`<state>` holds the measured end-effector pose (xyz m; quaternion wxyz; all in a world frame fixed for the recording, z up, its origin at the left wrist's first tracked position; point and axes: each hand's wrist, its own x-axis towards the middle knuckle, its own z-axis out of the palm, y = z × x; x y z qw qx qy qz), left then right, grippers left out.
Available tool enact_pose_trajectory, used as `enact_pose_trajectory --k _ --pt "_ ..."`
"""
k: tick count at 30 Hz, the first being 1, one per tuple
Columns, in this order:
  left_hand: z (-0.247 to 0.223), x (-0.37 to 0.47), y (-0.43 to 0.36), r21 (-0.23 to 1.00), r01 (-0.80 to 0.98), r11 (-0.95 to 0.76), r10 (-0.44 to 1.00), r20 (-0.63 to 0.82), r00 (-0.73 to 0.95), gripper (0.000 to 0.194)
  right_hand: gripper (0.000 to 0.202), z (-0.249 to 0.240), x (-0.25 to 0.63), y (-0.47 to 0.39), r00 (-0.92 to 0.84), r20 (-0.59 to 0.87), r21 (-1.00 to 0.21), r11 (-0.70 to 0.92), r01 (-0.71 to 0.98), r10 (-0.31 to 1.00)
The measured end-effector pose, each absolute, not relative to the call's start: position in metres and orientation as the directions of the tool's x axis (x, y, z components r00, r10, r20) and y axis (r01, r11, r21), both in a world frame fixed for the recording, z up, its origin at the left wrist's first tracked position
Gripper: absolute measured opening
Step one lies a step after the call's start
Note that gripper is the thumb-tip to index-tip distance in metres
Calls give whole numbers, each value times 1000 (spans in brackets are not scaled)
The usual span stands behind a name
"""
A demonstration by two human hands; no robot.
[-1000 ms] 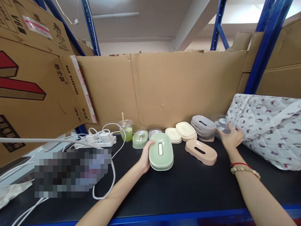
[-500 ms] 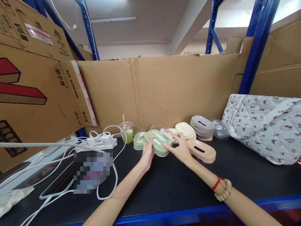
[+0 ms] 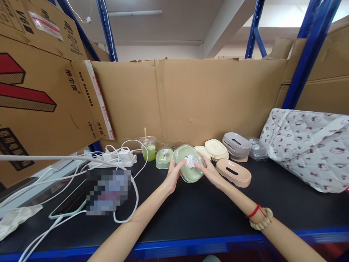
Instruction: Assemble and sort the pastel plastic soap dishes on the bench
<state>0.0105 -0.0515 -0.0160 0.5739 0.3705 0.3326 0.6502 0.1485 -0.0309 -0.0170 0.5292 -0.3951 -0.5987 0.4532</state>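
Between my two hands, above the black surface, is a pale green oval box (image 3: 188, 174) with a clear lid (image 3: 178, 154) over it and a round white sticker (image 3: 192, 160) on top. My left hand (image 3: 173, 175) grips its left side, thumb on top. On the other side my right hand (image 3: 209, 169) holds the edge, its thumb at the sticker. The fingers underneath are hidden. Just left stands a second green box (image 3: 164, 159), also with a round sticker. Right of my right hand lies a peach oval cover (image 3: 233, 173) with a long slot.
Behind are cream oval pieces (image 3: 216, 149), grey slotted covers (image 3: 236, 145) and clear lids (image 3: 258, 150). A cup of green drink (image 3: 148, 150) stands by a power strip (image 3: 128, 158) with white cables. A quilted bag (image 3: 308, 149) sits right; cardboard (image 3: 191, 98) walls the back.
The green box has turned and tipped to face me, now with the clear lid and sticker on top. My right hand has come from above onto its right edge.
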Motion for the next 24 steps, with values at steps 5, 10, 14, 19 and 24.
enact_pose_trajectory --k 5,10,14,19,24 --pt "-15 12 -55 863 -503 -46 998 23 -52 39 63 -10 151 -38 -300 59 -997 68 19 952" --pt "-12 15 -56 876 -481 -12 1000 -2 -28 43 62 -11 152 -39 -204 31 -998 19 -61 978" --pt "-14 14 -55 938 -346 -29 999 19 -32 58 62 -15 151 -38 -240 29 -994 3 -109 970" --pt "-16 10 -54 950 -312 9 999 3 38 54 52 -14 151 -39 -289 -20 -992 -56 -117 957" --pt "-15 9 -55 948 -317 -30 996 54 67 49 40 -8 153 -41 -283 10 -997 -13 -82 959"
